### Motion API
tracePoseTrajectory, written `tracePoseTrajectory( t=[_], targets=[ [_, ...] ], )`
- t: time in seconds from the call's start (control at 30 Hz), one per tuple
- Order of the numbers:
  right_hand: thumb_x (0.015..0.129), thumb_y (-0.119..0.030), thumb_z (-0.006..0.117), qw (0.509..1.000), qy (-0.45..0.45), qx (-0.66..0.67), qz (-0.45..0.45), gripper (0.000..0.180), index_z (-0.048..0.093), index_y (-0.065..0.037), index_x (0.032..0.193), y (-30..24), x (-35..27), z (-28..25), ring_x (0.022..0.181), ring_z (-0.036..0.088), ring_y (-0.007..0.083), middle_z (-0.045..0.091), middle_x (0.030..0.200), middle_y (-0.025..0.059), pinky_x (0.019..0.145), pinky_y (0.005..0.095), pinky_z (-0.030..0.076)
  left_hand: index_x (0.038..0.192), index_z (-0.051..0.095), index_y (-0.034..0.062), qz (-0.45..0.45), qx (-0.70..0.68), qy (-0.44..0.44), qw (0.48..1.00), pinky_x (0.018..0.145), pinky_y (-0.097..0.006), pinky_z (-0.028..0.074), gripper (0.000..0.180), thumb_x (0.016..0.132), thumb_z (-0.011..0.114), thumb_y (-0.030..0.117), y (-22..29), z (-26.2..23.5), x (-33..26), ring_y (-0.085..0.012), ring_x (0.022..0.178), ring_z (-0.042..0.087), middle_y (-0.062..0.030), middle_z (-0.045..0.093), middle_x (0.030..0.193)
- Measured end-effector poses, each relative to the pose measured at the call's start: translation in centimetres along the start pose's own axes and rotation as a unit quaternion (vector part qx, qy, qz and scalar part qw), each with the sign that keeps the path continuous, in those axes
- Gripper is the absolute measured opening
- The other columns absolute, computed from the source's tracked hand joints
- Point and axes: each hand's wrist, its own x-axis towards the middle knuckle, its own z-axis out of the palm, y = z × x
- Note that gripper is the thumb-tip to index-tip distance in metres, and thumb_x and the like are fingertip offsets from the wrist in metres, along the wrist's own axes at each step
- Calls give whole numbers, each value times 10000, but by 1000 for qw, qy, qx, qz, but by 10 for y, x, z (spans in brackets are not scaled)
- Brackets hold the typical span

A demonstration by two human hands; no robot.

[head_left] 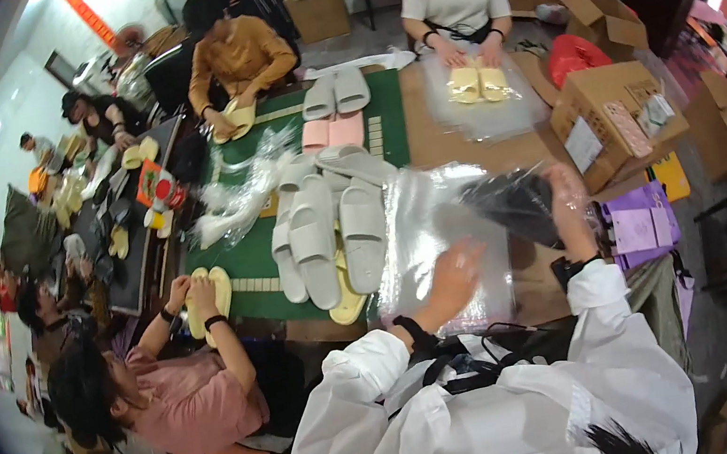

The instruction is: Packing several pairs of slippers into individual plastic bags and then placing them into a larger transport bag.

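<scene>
My right hand (570, 194) grips a clear plastic bag at its right side, and glossy film covers part of the fingers. A dark, flat shape (512, 203) shows in or through that bag; its kind is unclear. My left hand (458, 280), smeared by motion, is over a stack of clear plastic bags (490, 307) on the table in front of me. Left of the stack lies a pile of grey slide slippers (312, 230), with a yellow slipper (348, 298) partly under them.
Pink slippers (332, 131) and more grey slippers (335, 93) lie farther back on the green mat (380, 91). Crumpled clear film (235, 195) is at the left. Co-workers handle yellow slippers around the table. A cardboard box (602, 108) and purple bags (638, 221) are at right.
</scene>
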Motion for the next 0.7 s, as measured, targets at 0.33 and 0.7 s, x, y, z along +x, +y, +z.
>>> tracePoseTrajectory(
  t=[0.33,0.7],
  targets=[
    [879,-257,453,972,177,-103,117,364,592,78,907,101,-3,18,840,567,298,619,892,188,801,340,404,1350,100,-9,-515,-141,385,753,960,-428,316,944,674,740,147,-198,-18,-79,-367,1137,391,-276,361,1234],
    [811,-68,487,933,223,-225,169,472,314,99,1217,100,-117,54,1118,398,338,397,1224,244,972,382,292,1133,371,-43,-536,-270,311,737,473,-315,443,577,692,718,92,-248,-36,-60,-223,641,574,-158,550,901]
  ],
)
